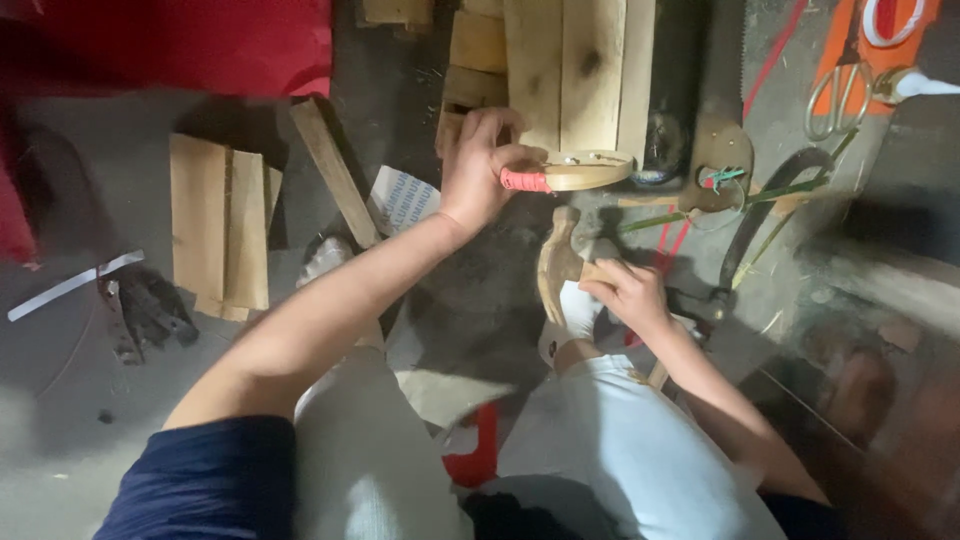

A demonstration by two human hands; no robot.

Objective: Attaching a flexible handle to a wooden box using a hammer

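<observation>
The left hand is clamped on the red cord-wrapped handle of a flat oval wooden paddle, which lies against pale rough planks at the far centre. The right hand pinches a curved, smooth wooden piece just nearer; its lower end is hidden.

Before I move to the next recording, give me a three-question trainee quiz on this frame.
1. True or false: the left hand grips a round wooden tool by its red-wrapped handle.
2. What does the right hand touch? A) scissors B) curved wooden piece C) a paper sheet
3. Fill in: the scissors lie on an ______ sheet at upper right.

Key: 1 true. 2 B, the curved wooden piece. 3 orange, the orange sheet.
</observation>
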